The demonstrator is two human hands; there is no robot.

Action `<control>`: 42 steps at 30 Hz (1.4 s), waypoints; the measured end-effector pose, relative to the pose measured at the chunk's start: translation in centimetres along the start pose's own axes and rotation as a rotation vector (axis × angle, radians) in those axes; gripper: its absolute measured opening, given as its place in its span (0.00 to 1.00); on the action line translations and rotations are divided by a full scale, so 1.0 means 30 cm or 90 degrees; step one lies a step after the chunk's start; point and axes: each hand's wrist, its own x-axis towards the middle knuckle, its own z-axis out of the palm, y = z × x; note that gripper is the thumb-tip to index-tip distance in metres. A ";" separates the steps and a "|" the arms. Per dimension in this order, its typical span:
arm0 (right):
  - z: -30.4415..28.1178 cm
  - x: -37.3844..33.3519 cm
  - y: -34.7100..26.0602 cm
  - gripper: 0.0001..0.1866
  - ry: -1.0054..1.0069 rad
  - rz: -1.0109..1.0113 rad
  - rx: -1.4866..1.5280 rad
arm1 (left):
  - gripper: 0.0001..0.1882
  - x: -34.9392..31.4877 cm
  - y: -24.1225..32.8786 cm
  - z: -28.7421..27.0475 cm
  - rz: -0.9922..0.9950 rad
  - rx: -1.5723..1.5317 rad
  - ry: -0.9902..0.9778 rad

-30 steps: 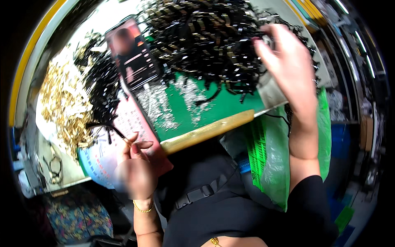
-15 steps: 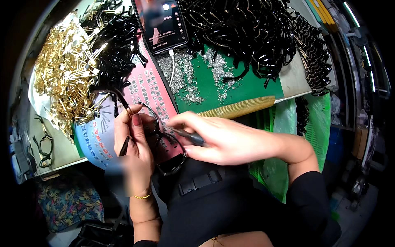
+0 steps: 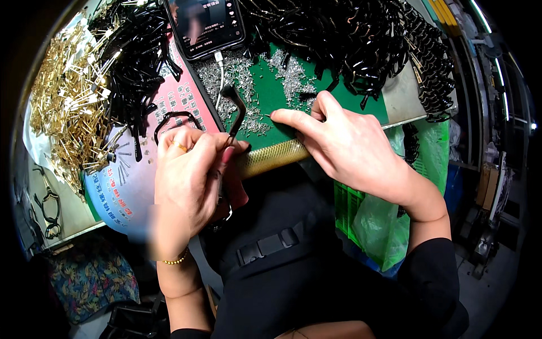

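Note:
My left hand (image 3: 189,175) is closed around a black eyeglass frame (image 3: 236,116); one temple sticks up past the thumb, and much of the frame is hidden behind the fingers. My right hand (image 3: 355,147) reaches over the green mat (image 3: 265,85), its fingers bent together. One red-nailed fingertip touches down beside a heap of tiny silver screws (image 3: 291,73). Something dark shows between its fingers, too covered to name. Under both hands, a yellowish mesh-patterned roll (image 3: 274,158) lies along the table's near edge.
Gold-coloured metal parts (image 3: 68,107) are heaped at left, next to black temples (image 3: 132,56). A phone (image 3: 206,28) with a white cable lies at the top. Many black frames (image 3: 339,39) cover the far right. A green crate (image 3: 347,209) with plastic bags stands below the table edge.
My right hand has left the glasses, where it held a dark-handled screwdriver, and moved up and right to the screws. My left hand has turned over, tilting the glasses.

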 end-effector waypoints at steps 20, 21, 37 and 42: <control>-0.031 -0.003 -0.026 0.36 -0.036 -0.042 0.123 | 0.07 -0.044 -0.020 -0.032 -0.366 -0.427 0.194; -0.036 -0.007 -0.042 0.37 -0.044 -0.039 0.168 | 0.07 -0.058 -0.008 -0.025 -0.361 -0.376 0.155; 0.005 0.093 -0.099 0.30 -0.101 -0.186 0.055 | 0.11 -0.056 -0.001 -0.011 -0.241 -0.289 0.126; 0.014 0.092 -0.104 0.33 -0.096 -0.163 0.064 | 0.11 -0.038 -0.018 -0.014 -0.231 -0.236 0.114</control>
